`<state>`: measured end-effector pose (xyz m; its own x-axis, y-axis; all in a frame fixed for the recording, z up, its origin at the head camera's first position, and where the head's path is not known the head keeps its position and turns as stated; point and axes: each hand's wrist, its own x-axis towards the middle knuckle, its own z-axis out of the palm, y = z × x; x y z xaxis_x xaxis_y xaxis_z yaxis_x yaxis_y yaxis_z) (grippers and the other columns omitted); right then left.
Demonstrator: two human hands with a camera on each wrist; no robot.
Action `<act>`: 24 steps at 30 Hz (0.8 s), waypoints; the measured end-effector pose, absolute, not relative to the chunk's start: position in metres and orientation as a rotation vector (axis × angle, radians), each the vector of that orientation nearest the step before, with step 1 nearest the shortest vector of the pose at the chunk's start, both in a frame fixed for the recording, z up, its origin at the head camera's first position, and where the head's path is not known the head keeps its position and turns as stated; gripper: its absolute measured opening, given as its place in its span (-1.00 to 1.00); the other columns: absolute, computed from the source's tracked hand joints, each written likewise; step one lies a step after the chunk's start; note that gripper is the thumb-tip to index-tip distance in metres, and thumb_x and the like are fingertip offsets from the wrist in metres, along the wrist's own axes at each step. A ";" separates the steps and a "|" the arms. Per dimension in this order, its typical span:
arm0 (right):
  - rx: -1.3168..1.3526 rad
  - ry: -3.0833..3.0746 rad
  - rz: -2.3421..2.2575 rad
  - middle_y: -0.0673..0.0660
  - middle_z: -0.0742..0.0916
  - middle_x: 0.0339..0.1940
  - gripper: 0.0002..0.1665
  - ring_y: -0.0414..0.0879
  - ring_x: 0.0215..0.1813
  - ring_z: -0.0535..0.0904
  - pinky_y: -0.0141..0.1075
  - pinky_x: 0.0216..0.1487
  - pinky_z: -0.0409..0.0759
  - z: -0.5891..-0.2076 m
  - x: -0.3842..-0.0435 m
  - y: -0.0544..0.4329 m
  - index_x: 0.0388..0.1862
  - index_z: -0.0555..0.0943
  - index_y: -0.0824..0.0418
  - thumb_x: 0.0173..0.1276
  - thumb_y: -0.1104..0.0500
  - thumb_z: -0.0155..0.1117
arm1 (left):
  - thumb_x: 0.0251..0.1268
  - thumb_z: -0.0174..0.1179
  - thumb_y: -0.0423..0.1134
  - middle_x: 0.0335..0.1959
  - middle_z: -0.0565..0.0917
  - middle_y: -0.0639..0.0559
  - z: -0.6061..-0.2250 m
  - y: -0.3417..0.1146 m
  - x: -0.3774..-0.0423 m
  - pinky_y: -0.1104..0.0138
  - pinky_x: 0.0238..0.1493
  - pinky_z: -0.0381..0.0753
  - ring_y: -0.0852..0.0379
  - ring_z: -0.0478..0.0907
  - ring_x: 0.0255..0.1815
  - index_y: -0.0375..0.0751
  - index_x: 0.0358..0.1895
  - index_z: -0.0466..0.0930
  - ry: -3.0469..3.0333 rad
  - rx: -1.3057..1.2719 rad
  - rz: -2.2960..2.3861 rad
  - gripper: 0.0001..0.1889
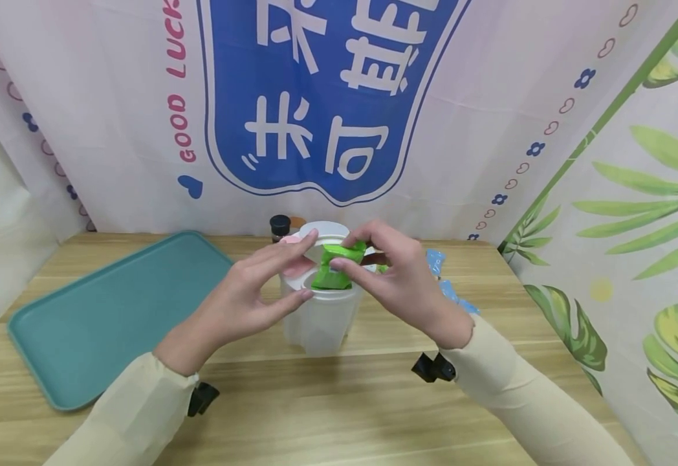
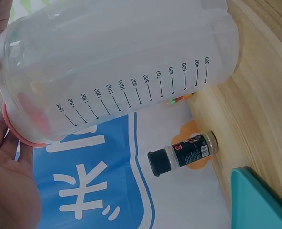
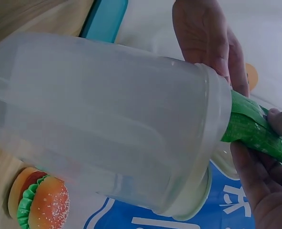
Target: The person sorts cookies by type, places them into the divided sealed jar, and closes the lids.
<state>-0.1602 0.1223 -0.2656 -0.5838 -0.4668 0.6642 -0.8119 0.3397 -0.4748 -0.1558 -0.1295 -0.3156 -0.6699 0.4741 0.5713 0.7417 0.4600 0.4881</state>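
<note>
A tall translucent storage container [image 1: 323,323] stands on the table, with measuring marks down one side and a lidded top. My right hand [image 1: 394,278] pinches a green packet [image 1: 334,268] between thumb and fingers, its lower end inside the container's mouth. At the left of the rim is my left hand [image 1: 240,301], its fingers fairly straight along the top beside a pink lid [image 2: 22,129] and its thumb at the front edge. The right wrist view shows the packet [image 3: 253,125] leaning out past the rim, with my left hand's fingers [image 3: 219,52] right next to it.
A teal tray [image 1: 118,317] lies on the left of the table [image 1: 374,414]. Behind the container stands a black-capped seasoning bottle [image 2: 184,153]. A toy burger [image 3: 40,199] sits beside the container, and several small blue packets [image 1: 435,261] lie to the right. A printed curtain [image 1: 123,110] hangs behind.
</note>
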 end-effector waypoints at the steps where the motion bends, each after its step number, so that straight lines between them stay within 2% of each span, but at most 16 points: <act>1: 1.131 -2.194 1.118 0.16 0.76 -0.22 -0.71 -0.14 -0.23 0.69 -0.43 -0.20 0.83 -0.267 -0.160 0.122 -0.11 0.62 0.33 0.28 0.34 0.55 | 0.30 0.49 -0.22 0.59 0.45 0.04 -0.315 -0.130 -0.156 -0.12 0.65 0.36 -0.11 0.40 0.60 0.05 0.61 0.32 -2.357 -1.030 -1.049 -0.17; 8: 1.239 -2.226 1.029 0.10 0.76 -0.19 -0.75 -0.17 -0.16 0.70 -0.45 -0.10 0.82 -0.276 -0.157 0.120 -0.11 0.65 0.26 0.31 0.30 0.54 | 0.28 0.50 -0.22 0.55 0.50 -0.01 -0.316 -0.130 -0.158 -0.15 0.63 0.37 -0.13 0.42 0.59 0.05 0.61 0.33 -2.333 -1.036 -1.051 -0.16; 14: 1.259 -2.299 0.933 0.00 0.76 -0.24 -0.84 -0.22 -0.19 0.62 -0.44 -0.15 0.75 -0.281 -0.154 0.123 -0.16 0.68 0.16 0.36 0.26 0.51 | 0.27 0.50 -0.22 0.52 0.54 -0.02 -0.317 -0.128 -0.158 -0.15 0.63 0.37 -0.14 0.43 0.58 0.05 0.61 0.33 -2.325 -1.041 -1.049 -0.16; 19: 1.235 -2.345 0.863 -0.02 0.81 -0.16 -0.89 -0.21 -0.04 0.65 -0.42 0.00 0.77 -0.286 -0.152 0.126 -0.16 0.75 0.14 0.37 0.26 0.49 | 0.27 0.51 -0.23 0.50 0.56 -0.04 -0.317 -0.129 -0.157 -0.16 0.62 0.38 -0.15 0.44 0.57 0.04 0.61 0.34 -2.325 -1.031 -1.044 -0.16; 24: 1.229 -2.340 0.844 -0.02 0.83 -0.15 -0.93 -0.17 0.05 0.63 -0.30 0.15 0.75 -0.291 -0.154 0.129 -0.17 0.79 0.14 0.38 0.25 0.48 | 0.27 0.50 -0.23 0.52 0.53 -0.04 -0.316 -0.129 -0.158 -0.16 0.61 0.39 -0.17 0.42 0.58 0.03 0.60 0.34 -2.324 -1.036 -1.042 -0.16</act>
<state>-0.1537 0.1293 -0.2914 -0.5540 -0.6129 0.5633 -0.8314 0.4418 -0.3370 -0.1579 -0.1286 -0.3163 -0.6511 0.4677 0.5978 0.7575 0.4504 0.4726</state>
